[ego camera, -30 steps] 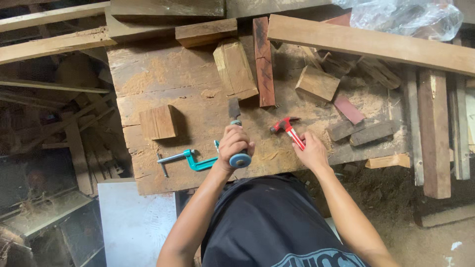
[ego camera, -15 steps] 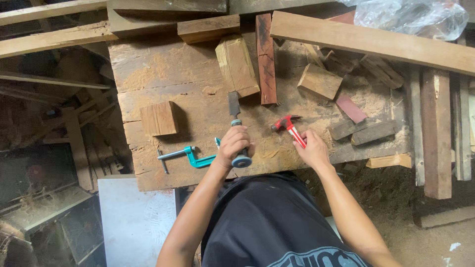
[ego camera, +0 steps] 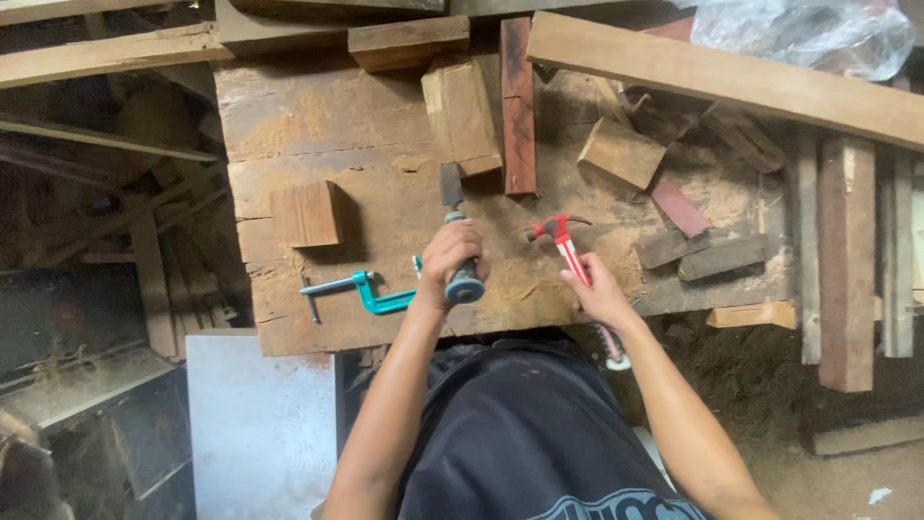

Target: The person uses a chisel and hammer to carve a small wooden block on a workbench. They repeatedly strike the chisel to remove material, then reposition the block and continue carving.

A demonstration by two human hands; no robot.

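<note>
My left hand [ego camera: 449, 260] grips a chisel [ego camera: 452, 197] with a teal-capped handle; its blade tip rests on the worn wooden workbench [ego camera: 289, 125]. My right hand [ego camera: 599, 292] holds a red-and-white hammer [ego camera: 566, 241] by the handle, its red head lying on the bench just right of the chisel. A teal C-clamp [ego camera: 358, 292] lies on the bench left of my left hand. A square wooden block [ego camera: 305, 214] sits farther left.
Several wood blocks and offcuts lie at the back, among them a pale block [ego camera: 462, 114], a reddish strip [ego camera: 518, 106] and a tan block [ego camera: 621, 152]. A long plank [ego camera: 722, 77] crosses the upper right. Planks stand upright at right [ego camera: 845, 260]. Plastic sheet [ego camera: 799, 34] lies at top right.
Both hands stay in place on the bench. The view has shifted slightly; the chisel and hammer keep their positions.
</note>
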